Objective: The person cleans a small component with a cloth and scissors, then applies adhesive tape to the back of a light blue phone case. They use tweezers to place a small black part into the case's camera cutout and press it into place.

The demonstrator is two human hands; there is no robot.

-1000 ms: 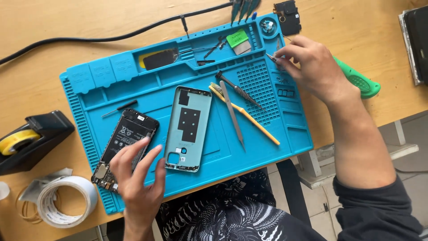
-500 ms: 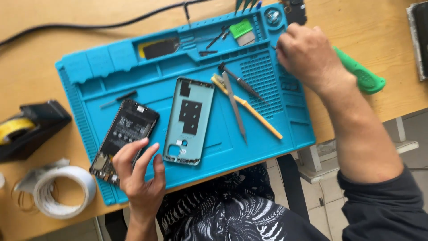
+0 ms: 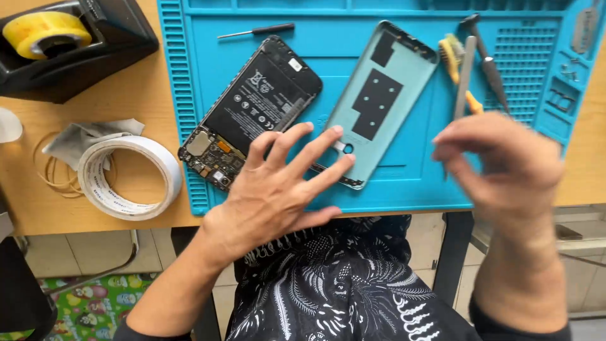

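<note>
While the left hand (image 3: 278, 189) lies flat with its fingers spread wide, its fingertips (image 3: 307, 128) touch the bottom of the open phone (image 3: 252, 110) and the pale green back cover (image 3: 379, 95). Both lie side by side on the blue mat (image 3: 416, 183), which sits on the tabletop (image 3: 126, 113). The right hand (image 3: 505, 164) hangs over the right part of the mat and looks blurry, so I cannot tell if its grip is spread or pinching. Just above it lie tweezers (image 3: 466, 69) and a yellow tool (image 3: 451, 60). A small screwdriver (image 3: 255, 30) lies above the phone. A white tape roll (image 3: 129, 177) and a black tape holder (image 3: 69, 44) sit left of the mat.
</note>
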